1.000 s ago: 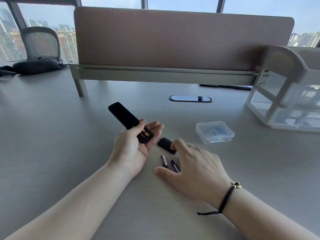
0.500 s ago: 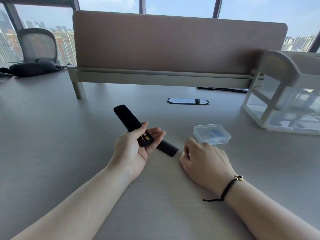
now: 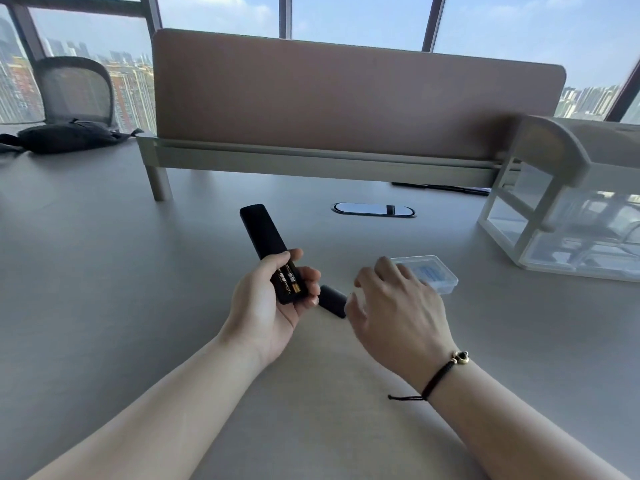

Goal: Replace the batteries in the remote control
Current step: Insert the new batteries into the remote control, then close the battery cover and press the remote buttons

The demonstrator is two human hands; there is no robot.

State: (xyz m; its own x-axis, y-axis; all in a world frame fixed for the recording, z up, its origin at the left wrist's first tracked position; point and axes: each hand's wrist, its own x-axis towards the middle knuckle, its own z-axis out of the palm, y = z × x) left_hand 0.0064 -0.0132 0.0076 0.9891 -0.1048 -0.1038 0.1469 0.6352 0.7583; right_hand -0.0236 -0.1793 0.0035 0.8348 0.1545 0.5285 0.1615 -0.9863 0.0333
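Up close: left hand [image 3: 268,308] curled round the near end of one black remote [image 3: 263,237], thumb on its left edge, fingers [image 3: 309,277] wrapped under and up the right side. Back of remote facing up, compartment uncovered, two batteries [image 3: 288,277] lying side by side inside. Far end of remote angled up and away, clear of the counter [image 3: 104,271].

Right hand [image 3: 398,313] held above the counter, palm down, fingers [image 3: 388,268] loosely spread and slightly bent, gripping nothing that can be seen; whether fingertips touch anything, cannot tell. Blurred at the edges. One black cord bracelet [image 3: 440,375] with a gold bead on that wrist.

Between the two hands, one small black cover [image 3: 332,301] flat on the counter, just beside the left fingertips, its right end close against the right thumb.

Behind the right hand, one clear plastic box [image 3: 434,275] with something blue inside, partly hidden by the fingers.

Farther out: one oval cable port [image 3: 374,209], one tan divider [image 3: 346,98], one clear drawer unit [image 3: 571,220] at right, one black bag [image 3: 65,136] and one mesh chair [image 3: 74,88] at far left.
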